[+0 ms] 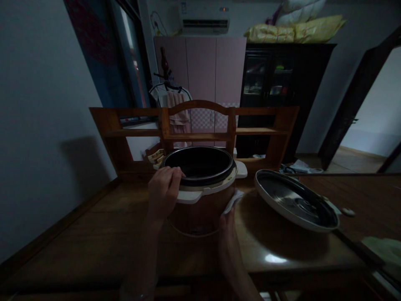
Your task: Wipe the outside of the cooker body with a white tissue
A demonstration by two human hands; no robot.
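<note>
One cooker (198, 213) stands on the counter (90, 221) at the centre of the head view, its dark inner pot (202, 164) showing. The left hand (164, 191) curls over its near left rim (193, 182), gripping; the right hand (229, 236) holds a white cloth (233, 201) against the cooker's right side. Right of centre, the lid (290, 200) rests with its inner side showing.

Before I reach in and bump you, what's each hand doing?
Left hand: gripping the pot by its rim.
Right hand: holding white cloth against it.
</note>
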